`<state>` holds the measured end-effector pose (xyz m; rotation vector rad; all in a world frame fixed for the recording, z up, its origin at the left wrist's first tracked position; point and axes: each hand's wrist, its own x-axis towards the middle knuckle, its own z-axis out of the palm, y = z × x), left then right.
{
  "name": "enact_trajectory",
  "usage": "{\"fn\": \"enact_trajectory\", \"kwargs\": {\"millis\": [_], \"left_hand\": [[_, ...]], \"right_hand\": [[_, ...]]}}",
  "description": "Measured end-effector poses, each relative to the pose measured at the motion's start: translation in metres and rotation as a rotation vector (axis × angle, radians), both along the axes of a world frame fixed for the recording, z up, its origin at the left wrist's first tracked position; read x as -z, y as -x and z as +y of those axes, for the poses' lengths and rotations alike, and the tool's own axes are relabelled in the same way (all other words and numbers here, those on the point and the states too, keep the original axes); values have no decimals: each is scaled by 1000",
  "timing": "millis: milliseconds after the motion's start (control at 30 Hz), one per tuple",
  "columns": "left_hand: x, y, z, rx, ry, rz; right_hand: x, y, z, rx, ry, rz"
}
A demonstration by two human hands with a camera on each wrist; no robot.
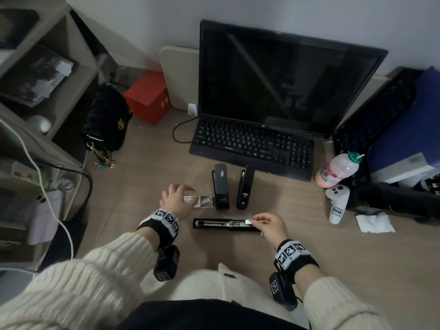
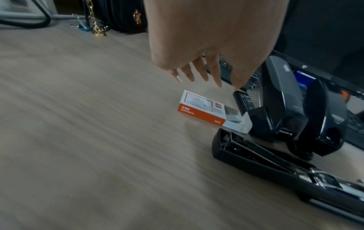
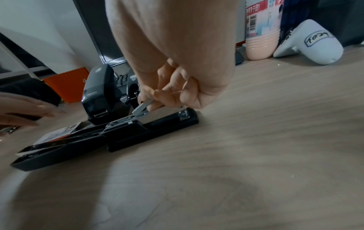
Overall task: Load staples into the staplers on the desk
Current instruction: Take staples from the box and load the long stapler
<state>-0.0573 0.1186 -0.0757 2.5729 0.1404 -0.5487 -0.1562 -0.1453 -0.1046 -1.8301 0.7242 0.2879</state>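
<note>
One black stapler (image 1: 214, 225) lies opened flat on the desk in front of me, its metal staple channel showing (image 3: 126, 120). My right hand (image 1: 256, 221) pinches a silvery strip of staples (image 3: 142, 106) right over the channel's right end. Two closed black staplers (image 1: 221, 186) (image 1: 245, 186) stand just behind it. Left of them lies an orange-and-white staple box (image 2: 201, 109) with its tray slid partly out. My left hand (image 2: 197, 74) hovers just above the box with straight, spread fingers and holds nothing.
A black keyboard (image 1: 252, 146) and a dark monitor (image 1: 285, 79) stand behind the staplers. A pink bottle (image 1: 338, 170), a white controller (image 1: 337, 201) and a tissue (image 1: 375, 222) sit at the right. A black handbag (image 1: 107, 120) and a red box (image 1: 147, 96) are at the left.
</note>
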Motion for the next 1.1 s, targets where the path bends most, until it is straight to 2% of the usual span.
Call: {"fn": "enact_trajectory", "kwargs": {"millis": [167,267,700,1100], "left_hand": [[-4,9,-1,80,49,-55],[-5,14,1,154,63,-18],[-6,24,8,281,-7,171],[0,22,4,388,-73,171]], "right_hand": [[-4,3,-2,17,85,-54],[-7,6,-9,45,145,-63],[-18,12,-3,-171,344,-4],[-24,21,-10,-160,471,35]]}}
